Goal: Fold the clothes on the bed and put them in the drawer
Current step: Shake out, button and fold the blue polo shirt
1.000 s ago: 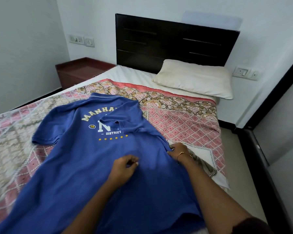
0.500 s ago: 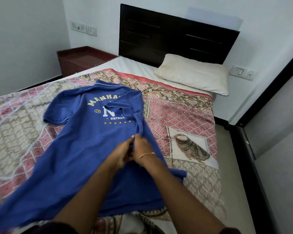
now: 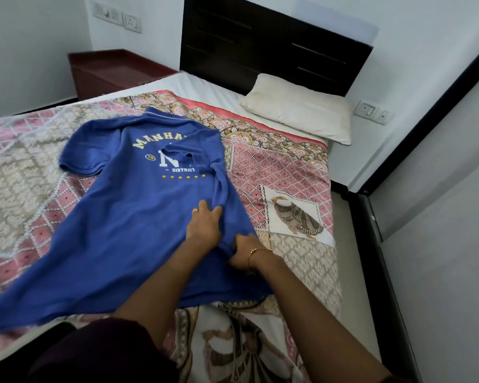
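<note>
A blue polo shirt lies spread on the bed, back side up, its collar toward the far end and its hem toward the near left corner. Yellow and white lettering shows across the upper back. The shirt's right side is folded in over the back, so that the right sleeve covers part of the lettering; the left sleeve lies flat and spread out to the left.

The left hand rests flat on the folded-over cloth near the middle of the shirt, fingers straight and close together, pressing down; a ring shows on one finger. The right hand, just beside it to the right and nearer, has its fingers curled into the folded edge of the shirt, gripping the cloth. A thin gold bangle sits on that wrist.

The bed is covered with a pink and beige patterned spread. A cream pillow lies at the far right against a dark headboard. A dark red bedside cabinet stands at the far left, by the wall.
</note>
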